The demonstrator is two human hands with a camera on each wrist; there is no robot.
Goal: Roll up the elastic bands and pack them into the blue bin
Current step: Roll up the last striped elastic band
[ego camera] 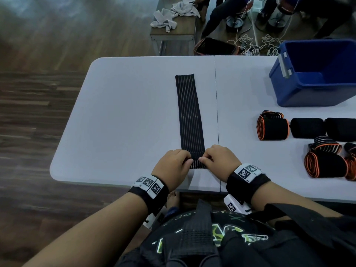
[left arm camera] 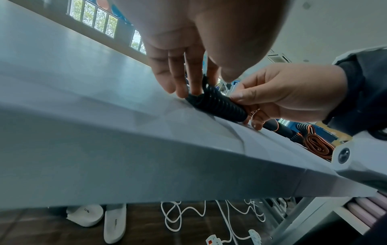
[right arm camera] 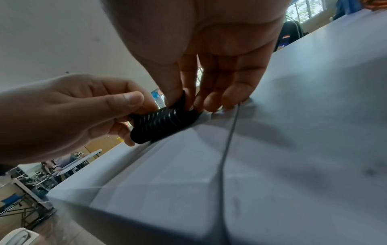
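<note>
Both hands work the near end of a long black ribbed elastic band (ego camera: 189, 116), which lies flat and straight on the pale grey folding table (ego camera: 119, 116), stretching away from the person so it can be rolled evenly. The left hand (ego camera: 173, 166) pinches one side of the small starting roll between thumb and fingers; the right hand (ego camera: 219, 160) pinches the other side, each grip clamped on the band's curled end. Holding both edges likely keeps the roll square and tight. Several finished black-and-orange rolls (ego camera: 272, 126) sit to the right, near the deep blue plastic bin (ego camera: 308, 89), which looks empty as far as its inside shows.
</note>
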